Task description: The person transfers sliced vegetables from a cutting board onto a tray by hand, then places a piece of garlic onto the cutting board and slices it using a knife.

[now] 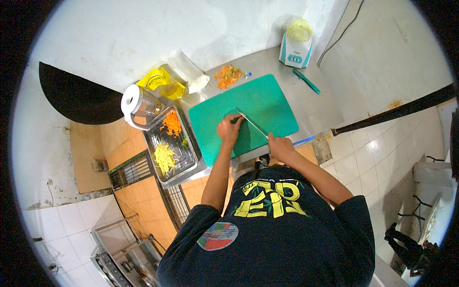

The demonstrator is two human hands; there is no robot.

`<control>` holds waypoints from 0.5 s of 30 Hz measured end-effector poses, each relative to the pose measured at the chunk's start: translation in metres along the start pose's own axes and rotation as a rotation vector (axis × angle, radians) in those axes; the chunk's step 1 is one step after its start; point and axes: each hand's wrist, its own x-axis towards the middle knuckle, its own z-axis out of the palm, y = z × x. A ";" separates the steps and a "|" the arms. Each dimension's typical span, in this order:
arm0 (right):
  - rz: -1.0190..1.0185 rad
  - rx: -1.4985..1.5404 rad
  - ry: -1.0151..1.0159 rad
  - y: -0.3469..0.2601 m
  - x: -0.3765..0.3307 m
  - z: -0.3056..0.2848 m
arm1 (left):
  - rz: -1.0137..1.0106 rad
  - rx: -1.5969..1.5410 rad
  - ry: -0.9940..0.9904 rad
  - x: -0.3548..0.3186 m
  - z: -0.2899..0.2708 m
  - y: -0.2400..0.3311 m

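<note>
My right hand (281,146) grips a kitchen knife (253,125), its blade slanting up and left across the green cutting board (275,98). The tip lies close to the fingers of my left hand (228,129). Those fingers are curled together on the board, pinching something small and dark that I cannot make out. To the left of the board, a metal tray (184,165) bears shredded orange carrot (171,124), pale yellow strips (165,159) and a little chopped green (184,142).
Behind the board lie orange peelings (228,76), a white plastic bag (193,76) and a yellow pouch (162,82). A blender jug (137,103) stands by the tray. At the right back, a cabbage (299,30) sits on a blender base (295,50), near a green-handled tool (306,81).
</note>
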 end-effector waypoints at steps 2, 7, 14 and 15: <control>-0.010 0.045 0.054 -0.002 0.008 0.007 | 0.011 -0.043 -0.004 0.001 -0.001 0.000; -0.006 0.117 0.166 -0.018 0.048 0.007 | 0.052 -0.036 -0.020 0.003 -0.002 0.004; 0.060 0.072 -0.149 -0.002 -0.019 -0.015 | 0.035 -0.083 -0.004 0.000 -0.011 0.006; 0.054 0.068 -0.152 0.000 -0.034 -0.026 | 0.030 -0.083 0.002 0.001 -0.011 0.005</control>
